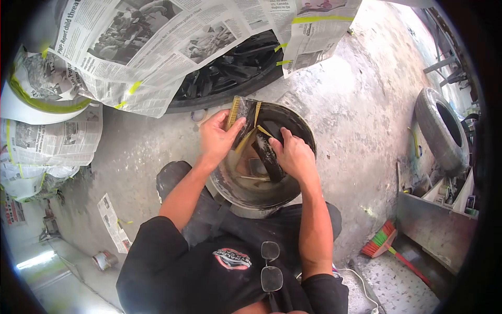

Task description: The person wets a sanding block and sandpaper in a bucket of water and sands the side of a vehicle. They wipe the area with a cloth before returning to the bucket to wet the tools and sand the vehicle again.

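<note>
A round dark bucket (222, 191) with murky water in its bottom stands between the knees. Over its far left rim my left hand (218, 140) pinches a thin dark, shiny sheet (244, 111) with yellow edges; one yellow edge carries fine marks. My right hand (296, 155) reaches inside the bucket, fingers closed on a long black, wet piece (267, 156) with a yellow strip at its upper end. The two pieces come close together near the middle of the bucket. Below them a squarish, brownish thing (256, 167) lies in the water.
Ahead is a black-spoked wheel (230, 63) partly covered by taped newspaper (151, 39). Papered white parts (47, 112) stand left. To the right are a loose tire (442, 131), a metal bin (434, 220) and a broom (380, 239). A cable (361, 280) lies near the right sleeve.
</note>
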`<control>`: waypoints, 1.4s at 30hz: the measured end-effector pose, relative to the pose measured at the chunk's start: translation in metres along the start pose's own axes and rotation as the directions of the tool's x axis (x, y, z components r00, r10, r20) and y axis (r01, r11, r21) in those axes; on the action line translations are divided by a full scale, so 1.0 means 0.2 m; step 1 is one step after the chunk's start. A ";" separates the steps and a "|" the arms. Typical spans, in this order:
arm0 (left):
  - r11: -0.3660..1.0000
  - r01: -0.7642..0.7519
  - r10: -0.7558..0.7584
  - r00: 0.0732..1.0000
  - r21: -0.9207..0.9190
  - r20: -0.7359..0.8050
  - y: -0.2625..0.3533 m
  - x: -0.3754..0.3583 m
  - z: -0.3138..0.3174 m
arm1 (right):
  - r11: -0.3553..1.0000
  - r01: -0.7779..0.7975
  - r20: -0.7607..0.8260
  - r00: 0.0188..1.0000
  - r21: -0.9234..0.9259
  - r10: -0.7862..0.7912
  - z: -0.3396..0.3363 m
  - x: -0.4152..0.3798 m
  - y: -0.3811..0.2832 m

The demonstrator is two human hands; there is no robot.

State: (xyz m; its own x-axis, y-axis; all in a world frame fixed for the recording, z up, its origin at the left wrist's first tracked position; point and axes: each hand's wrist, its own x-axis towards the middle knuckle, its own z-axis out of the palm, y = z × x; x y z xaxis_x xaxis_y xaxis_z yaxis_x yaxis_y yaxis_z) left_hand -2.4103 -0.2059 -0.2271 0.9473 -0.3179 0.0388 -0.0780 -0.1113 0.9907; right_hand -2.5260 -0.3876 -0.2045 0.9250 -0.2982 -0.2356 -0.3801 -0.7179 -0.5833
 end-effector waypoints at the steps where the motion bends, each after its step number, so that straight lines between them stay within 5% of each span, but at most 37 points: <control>1: 0.999 -0.001 0.001 1.000 0.044 0.004 0.00 0.00 -0.01 | 1.000 0.028 -0.023 0.999 -0.002 -0.028 0.01 0.00 0.00; 5: 0.932 -0.024 -0.048 0.981 0.363 0.189 -0.04 0.03 -0.05 | 0.994 0.105 0.150 0.984 -0.037 -0.098 0.00 -0.03 -0.03; 7: 0.805 -0.188 -0.034 0.932 0.562 0.361 -0.06 0.01 -0.09 | 0.993 0.065 0.237 0.971 -0.099 -0.040 -0.05 -0.03 -0.02; 10: 0.605 -0.202 -0.406 0.754 0.770 0.517 -0.04 0.01 -0.02 | 0.996 -0.045 0.154 0.986 -0.071 0.055 -0.19 -0.04 0.04; 15: 0.541 -0.328 -0.377 0.728 0.774 0.572 -0.57 0.15 0.29 | 0.903 0.009 -0.326 0.934 0.430 0.146 -0.34 -0.02 0.22; 17: 0.601 -0.356 -0.333 0.702 0.716 0.629 -0.79 0.20 0.47 | 0.845 0.069 -0.406 0.895 0.531 0.182 -0.34 0.02 0.25; 19: 0.701 -0.283 -0.298 0.718 0.655 0.629 -0.60 0.08 0.55 | 0.789 0.046 -0.399 0.879 0.613 0.259 -0.37 0.00 0.22; 22: 0.493 -0.677 -0.024 0.618 0.547 0.786 -0.85 0.01 0.74 | 0.702 0.039 -0.343 0.891 0.711 0.298 -0.38 0.00 0.23; 23: 0.426 -0.627 -0.288 0.590 0.653 0.754 -0.87 -0.04 0.75 | 0.736 0.084 -0.392 0.883 0.672 0.258 -0.36 0.01 0.26; 25: 0.307 -0.595 -0.553 0.524 0.743 0.648 -0.89 -0.07 0.73 | 0.633 0.098 -0.344 0.897 0.768 0.279 -0.35 0.04 0.29; 27: 0.290 -0.645 -0.585 0.465 0.707 0.664 -0.97 -0.09 0.74 | 0.546 0.019 -0.234 0.915 0.837 0.327 -0.38 0.02 0.27; 30: 0.507 -0.554 -0.637 0.275 0.660 0.720 -1.02 -0.03 0.77 | 0.341 0.125 -0.231 0.928 0.932 0.292 -0.39 0.02 0.26; 36: 0.453 -0.327 -0.370 0.777 0.829 0.509 -0.92 -0.11 0.43 | 0.012 0.123 -0.123 0.975 0.992 0.185 -0.44 0.01 0.23; 39: 0.368 -0.208 -0.514 0.767 0.906 0.384 -0.74 -0.20 0.28 | 0.015 0.148 -0.149 0.980 0.989 0.133 -0.42 0.04 0.22; 42: 0.362 -0.136 -0.616 0.707 0.922 0.346 -0.93 -0.20 0.24 | 0.013 0.187 -0.187 0.978 0.982 0.097 -0.41 0.06 0.22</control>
State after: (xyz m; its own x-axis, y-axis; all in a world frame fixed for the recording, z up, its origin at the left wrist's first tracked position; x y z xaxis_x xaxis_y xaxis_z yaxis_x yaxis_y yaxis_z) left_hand -2.4474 -0.2169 -0.4198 0.6109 -0.4819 -0.6282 -0.4433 -0.8656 0.2329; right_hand -2.5316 -0.4737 -0.1694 0.8662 -0.4791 -0.1418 0.1724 0.5530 -0.8151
